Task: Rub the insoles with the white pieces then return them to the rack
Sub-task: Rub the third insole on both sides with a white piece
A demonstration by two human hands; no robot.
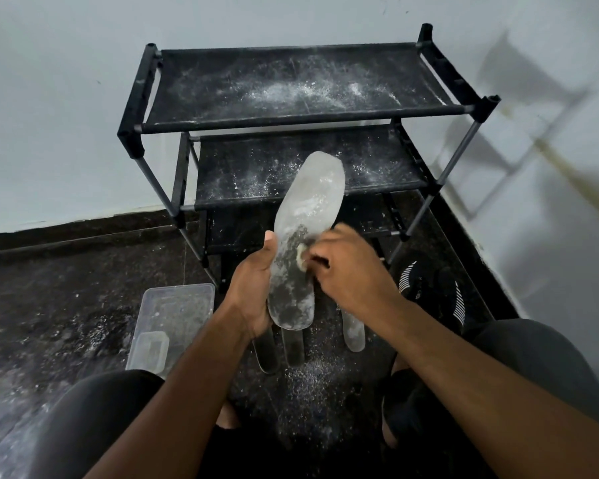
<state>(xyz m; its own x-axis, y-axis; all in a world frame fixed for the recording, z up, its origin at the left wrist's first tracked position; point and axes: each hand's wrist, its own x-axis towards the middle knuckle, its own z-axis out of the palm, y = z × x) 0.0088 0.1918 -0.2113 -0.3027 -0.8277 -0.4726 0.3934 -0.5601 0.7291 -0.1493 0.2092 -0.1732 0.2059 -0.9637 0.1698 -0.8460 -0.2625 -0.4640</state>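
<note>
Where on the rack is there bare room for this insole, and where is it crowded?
The rack's top shelf and middle shelf lie bare except for white dust. The floor is crowded: insoles below the hands, plastic container left, shoe right.

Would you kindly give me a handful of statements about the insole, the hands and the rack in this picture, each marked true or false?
1. The left hand grips the raised insole by its lower part. True.
2. The right hand is empty. False: it pinches a white piece against the insole.
3. The rack's top shelf holds insoles. False: it bears only white powder.
4. A clear plastic container sits on the floor by the left knee. True.
5. More insoles lie on the floor beneath the hands. True.
</note>
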